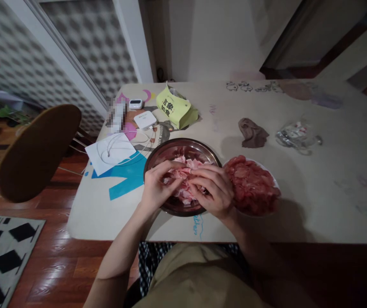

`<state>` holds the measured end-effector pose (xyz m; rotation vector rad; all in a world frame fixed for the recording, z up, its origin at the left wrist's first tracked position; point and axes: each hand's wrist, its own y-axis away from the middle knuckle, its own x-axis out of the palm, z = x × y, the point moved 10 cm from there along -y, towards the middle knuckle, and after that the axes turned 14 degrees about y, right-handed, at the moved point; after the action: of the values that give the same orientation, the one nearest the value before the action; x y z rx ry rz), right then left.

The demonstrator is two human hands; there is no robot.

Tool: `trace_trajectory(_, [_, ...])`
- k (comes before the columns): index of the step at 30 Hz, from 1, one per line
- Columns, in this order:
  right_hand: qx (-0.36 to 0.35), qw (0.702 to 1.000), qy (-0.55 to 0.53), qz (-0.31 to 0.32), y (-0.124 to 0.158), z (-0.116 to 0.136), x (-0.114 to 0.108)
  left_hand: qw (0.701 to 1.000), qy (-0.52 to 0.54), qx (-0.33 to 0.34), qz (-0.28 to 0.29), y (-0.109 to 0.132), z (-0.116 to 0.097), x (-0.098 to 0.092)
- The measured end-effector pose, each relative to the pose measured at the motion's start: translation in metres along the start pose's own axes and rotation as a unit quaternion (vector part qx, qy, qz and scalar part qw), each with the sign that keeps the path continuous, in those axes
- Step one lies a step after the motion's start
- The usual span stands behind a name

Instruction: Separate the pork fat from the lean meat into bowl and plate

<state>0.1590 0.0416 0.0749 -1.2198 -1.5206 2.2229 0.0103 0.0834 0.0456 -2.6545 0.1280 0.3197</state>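
A metal bowl (173,149) near the table's front edge holds pale pink pieces of raw meat (186,164). Both my hands are over the bowl. My left hand (157,186) has its fingers curled on a piece of the meat. My right hand (213,190) pinches the same clump from the other side. Right of the bowl, a white plate (274,179) is heaped with darker red sliced meat (250,186), touching my right hand's side.
A brown cloth (253,133) and a crumpled clear wrapper (295,134) lie further back. A yellow bag (175,107), white devices, cables and paper (111,152) clutter the back left. A wooden chair (37,149) stands left of the table.
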Motion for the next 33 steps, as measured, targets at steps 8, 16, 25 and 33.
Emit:
trace_trajectory(8, [-0.005, 1.0, 0.017, 0.019, -0.003, 0.003, 0.003, 0.999, 0.0, 0.027, 0.017, -0.001, -0.005, 0.003])
trace_trajectory(16, [-0.007, 0.999, 0.03, 0.016, -0.003, 0.004, 0.002, 0.999, -0.013, 0.032, 0.022, -0.001, -0.006, 0.004])
trace_trajectory(25, [-0.005, 1.0, 0.01, 0.004, 0.001, 0.001, 0.001, 1.0, -0.019, 0.009, -0.011, -0.001, -0.003, -0.002])
trace_trajectory(33, [-0.009, 1.0, -0.016, 0.012, 0.003, 0.001, 0.004, 0.999, -0.014, 0.009, -0.031, -0.001, -0.003, -0.006])
